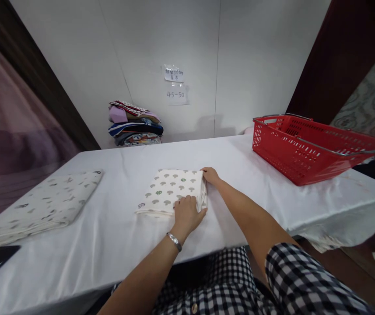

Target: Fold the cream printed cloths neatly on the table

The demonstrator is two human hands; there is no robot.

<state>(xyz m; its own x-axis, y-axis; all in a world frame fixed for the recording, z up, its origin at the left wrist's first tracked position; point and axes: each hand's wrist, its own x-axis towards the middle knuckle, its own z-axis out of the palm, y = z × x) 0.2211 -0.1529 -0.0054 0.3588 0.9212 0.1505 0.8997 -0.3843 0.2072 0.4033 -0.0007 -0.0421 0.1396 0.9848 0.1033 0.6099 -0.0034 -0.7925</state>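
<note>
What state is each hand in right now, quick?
Left hand: open, laid on the folded mushroom-print cloth near its right edge.
Right hand: fingers at the cloth's far right corner; whether gripping can't be told.

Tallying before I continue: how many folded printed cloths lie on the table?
2: one mushroom-print cloth under the left hand, another printed cloth farther left. More could hide inside the red basket.

The left hand (pixel 185 215) rests on the near right part of a folded mushroom-print cloth (pixel 166 189); the right hand (pixel 211 176) touches its far right corner. On the white-covered table (pixel 108 249), another folded cloth (pixel 52 197) lies left, a red basket (pixel 279 155) right.
</note>
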